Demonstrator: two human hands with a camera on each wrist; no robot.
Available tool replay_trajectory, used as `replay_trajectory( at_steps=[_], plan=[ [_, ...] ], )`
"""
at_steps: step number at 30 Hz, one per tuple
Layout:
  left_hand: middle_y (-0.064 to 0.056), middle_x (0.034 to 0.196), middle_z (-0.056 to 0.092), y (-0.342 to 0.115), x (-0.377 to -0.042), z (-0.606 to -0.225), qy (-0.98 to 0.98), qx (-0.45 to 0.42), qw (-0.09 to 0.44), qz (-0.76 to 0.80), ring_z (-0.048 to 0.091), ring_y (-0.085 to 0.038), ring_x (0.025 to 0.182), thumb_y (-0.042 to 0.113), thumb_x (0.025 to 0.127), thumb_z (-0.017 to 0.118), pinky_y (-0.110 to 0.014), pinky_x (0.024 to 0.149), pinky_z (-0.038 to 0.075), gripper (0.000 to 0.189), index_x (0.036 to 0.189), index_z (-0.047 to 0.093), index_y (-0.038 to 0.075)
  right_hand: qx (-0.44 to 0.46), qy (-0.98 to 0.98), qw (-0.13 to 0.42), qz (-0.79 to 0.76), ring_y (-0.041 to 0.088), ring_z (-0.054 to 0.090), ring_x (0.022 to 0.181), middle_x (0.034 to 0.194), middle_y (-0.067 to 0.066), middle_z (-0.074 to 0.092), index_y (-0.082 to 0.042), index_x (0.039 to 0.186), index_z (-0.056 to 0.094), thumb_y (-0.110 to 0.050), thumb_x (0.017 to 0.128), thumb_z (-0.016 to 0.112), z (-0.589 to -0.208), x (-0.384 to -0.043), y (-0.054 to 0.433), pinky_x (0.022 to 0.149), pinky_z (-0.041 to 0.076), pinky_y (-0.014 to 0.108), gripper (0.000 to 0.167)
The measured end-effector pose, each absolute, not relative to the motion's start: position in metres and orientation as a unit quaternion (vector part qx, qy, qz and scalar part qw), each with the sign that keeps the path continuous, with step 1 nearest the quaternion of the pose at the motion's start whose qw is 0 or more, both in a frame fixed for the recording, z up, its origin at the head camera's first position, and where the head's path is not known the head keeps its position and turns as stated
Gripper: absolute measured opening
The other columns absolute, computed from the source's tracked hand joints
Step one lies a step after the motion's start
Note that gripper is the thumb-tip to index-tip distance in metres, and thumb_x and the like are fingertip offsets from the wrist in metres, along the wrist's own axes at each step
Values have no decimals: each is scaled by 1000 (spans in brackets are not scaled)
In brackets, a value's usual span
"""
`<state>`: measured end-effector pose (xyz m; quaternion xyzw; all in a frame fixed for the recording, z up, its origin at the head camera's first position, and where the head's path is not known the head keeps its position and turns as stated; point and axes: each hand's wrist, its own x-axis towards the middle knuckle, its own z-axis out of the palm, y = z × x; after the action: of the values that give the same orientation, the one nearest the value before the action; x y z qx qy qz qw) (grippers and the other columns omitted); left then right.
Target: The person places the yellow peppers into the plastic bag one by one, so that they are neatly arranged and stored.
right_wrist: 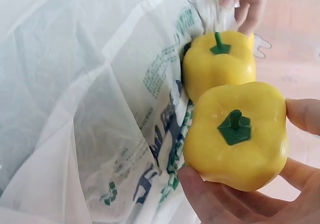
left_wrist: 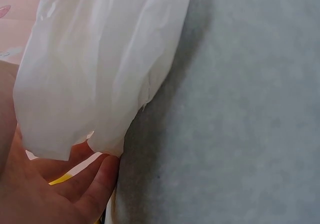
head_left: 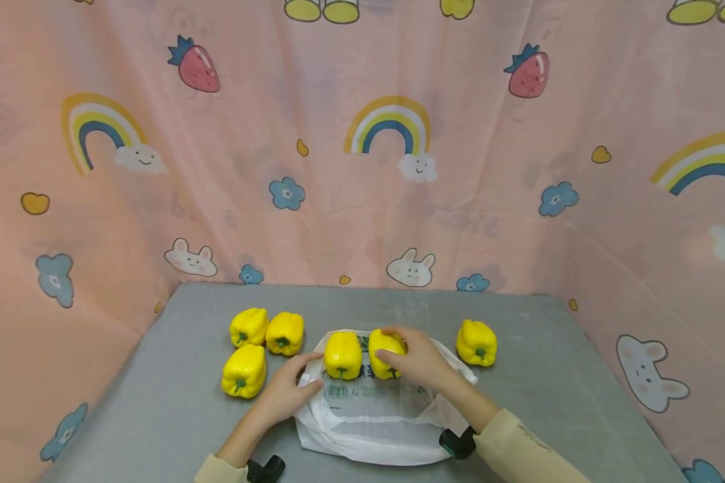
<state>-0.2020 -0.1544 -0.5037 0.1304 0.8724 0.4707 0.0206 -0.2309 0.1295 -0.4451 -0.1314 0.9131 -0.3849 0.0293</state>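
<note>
A white plastic bag [head_left: 374, 439] with printed lettering lies open on the grey table. My right hand [head_left: 425, 362] grips a yellow bell pepper [right_wrist: 240, 159] between thumb and fingers, over the far part of the bag. Just left of it, a second yellow bell pepper [head_left: 342, 355] sits at the bag, its green stem facing me. At the bag's left edge, my left hand [head_left: 284, 392] holds the plastic between thumb and fingers. The left wrist view has white plastic [left_wrist: 100, 59] draped over part of that hand, covering some of the fingers.
Left of the bag, three more yellow bell peppers [head_left: 244, 371] stand grouped on the grey table [head_left: 556, 402]. Another yellow bell pepper [head_left: 476, 343] stands right of the bag. A pink printed curtain [head_left: 374, 221] hangs behind the table and along its sides.
</note>
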Motion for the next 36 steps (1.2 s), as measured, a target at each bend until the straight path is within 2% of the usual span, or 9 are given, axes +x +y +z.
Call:
replay_trajectory(
  at_steps=[10,22,28,31,36],
  plan=[
    [-16,145,55,-154,-202,-503,874,133,21,468,48,-40,135,20,95,71,-60,109,40,48,140,59,11,-138,908,57,-391,36,54,129,140,13,59,-9,137,61,-37,96,69,-455,-236,120,105,45,58,50],
    [-16,144,55,-154,-203,-505,872,134,19,470,48,-40,135,20,95,71,-60,108,40,48,140,59,11,-132,916,66,-373,38,51,132,143,16,56,-6,142,56,-42,100,63,-458,-240,115,108,42,58,57],
    [-15,144,55,-154,-203,-504,872,131,18,471,48,-40,135,20,95,71,-60,109,40,48,140,59,12,-134,920,77,-361,38,46,138,149,15,51,-7,149,50,-44,101,60,-454,-239,119,113,37,58,61],
    [-15,144,55,-154,-203,-503,872,130,18,472,48,-40,135,19,95,71,-60,109,39,48,140,59,12,-128,918,87,-366,39,48,137,151,14,50,-9,150,49,-44,101,60,-449,-237,123,110,41,58,61],
    [-15,144,55,-154,-203,-504,872,132,18,472,48,-40,135,19,95,71,-61,109,39,47,140,60,12,-124,918,82,-367,40,57,126,146,18,53,-11,147,53,-38,101,62,-438,-233,132,95,53,55,54]
  ],
)
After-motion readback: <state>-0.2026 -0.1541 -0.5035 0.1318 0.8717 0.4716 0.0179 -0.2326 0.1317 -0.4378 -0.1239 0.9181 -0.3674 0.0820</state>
